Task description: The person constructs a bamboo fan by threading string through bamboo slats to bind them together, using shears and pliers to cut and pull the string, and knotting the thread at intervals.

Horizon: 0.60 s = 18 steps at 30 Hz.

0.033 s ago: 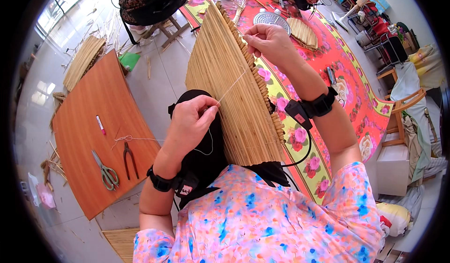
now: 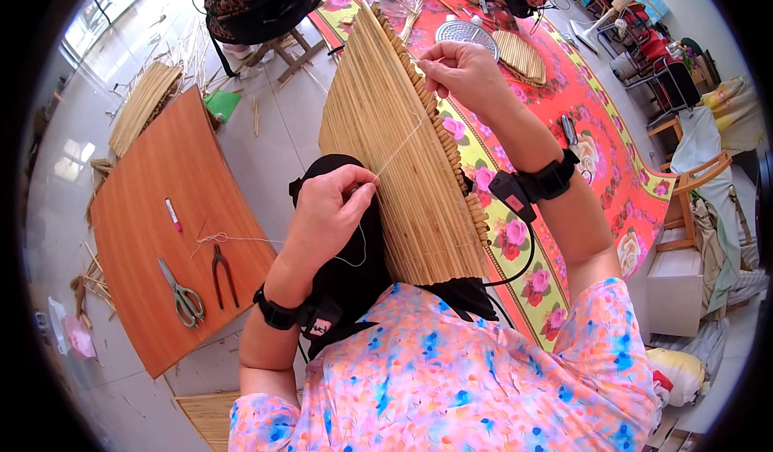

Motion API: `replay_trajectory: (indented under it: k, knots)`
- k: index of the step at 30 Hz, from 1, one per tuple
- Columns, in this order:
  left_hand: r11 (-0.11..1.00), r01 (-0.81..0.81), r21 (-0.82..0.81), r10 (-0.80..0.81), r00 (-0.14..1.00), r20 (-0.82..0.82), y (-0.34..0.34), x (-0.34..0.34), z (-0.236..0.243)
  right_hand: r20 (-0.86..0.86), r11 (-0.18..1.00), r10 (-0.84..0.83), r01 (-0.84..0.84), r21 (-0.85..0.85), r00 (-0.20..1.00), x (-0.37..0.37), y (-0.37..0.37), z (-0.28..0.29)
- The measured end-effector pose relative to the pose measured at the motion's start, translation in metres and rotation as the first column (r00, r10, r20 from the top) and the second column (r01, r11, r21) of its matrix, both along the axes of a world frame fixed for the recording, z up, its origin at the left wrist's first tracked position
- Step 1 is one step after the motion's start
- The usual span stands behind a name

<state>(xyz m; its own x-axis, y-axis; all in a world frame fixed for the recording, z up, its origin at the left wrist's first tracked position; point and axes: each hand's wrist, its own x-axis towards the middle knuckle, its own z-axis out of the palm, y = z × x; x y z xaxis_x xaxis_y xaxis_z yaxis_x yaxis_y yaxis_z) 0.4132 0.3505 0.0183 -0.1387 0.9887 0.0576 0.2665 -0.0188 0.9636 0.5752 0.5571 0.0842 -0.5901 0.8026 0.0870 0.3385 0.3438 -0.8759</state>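
Across black-covered lap (image 2: pixel 342 287), reed panel (image 2: pixel 370 98); left hand (image 2: pixel 326 210) pinches white thread (image 2: pixel 397 152), right hand (image 2: pixel 463 70) pinched near panel's edge, contents unclear; slack thread might snag on stalk ends (image 2: pixel 451 150), hard tug might snap it

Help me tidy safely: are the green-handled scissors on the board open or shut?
Shut, it appears: the scissors lie on the brown board, their blades together, showing as one narrow point.
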Motion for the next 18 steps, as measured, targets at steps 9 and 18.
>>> replay_trajectory:
  k: [9,18]
  knots:
    - [0.998,-0.048,-0.028,0.050,0.995,0.083,0.024,0.004,-0.027,0.203,0.864,0.441,-0.475,0.166,0.874,0.015,-0.048,0.043]
    - [0.997,-0.055,0.052,0.053,0.998,0.037,0.044,0.014,-0.032,0.182,0.804,0.321,-0.369,0.466,0.929,0.025,-0.066,0.071]
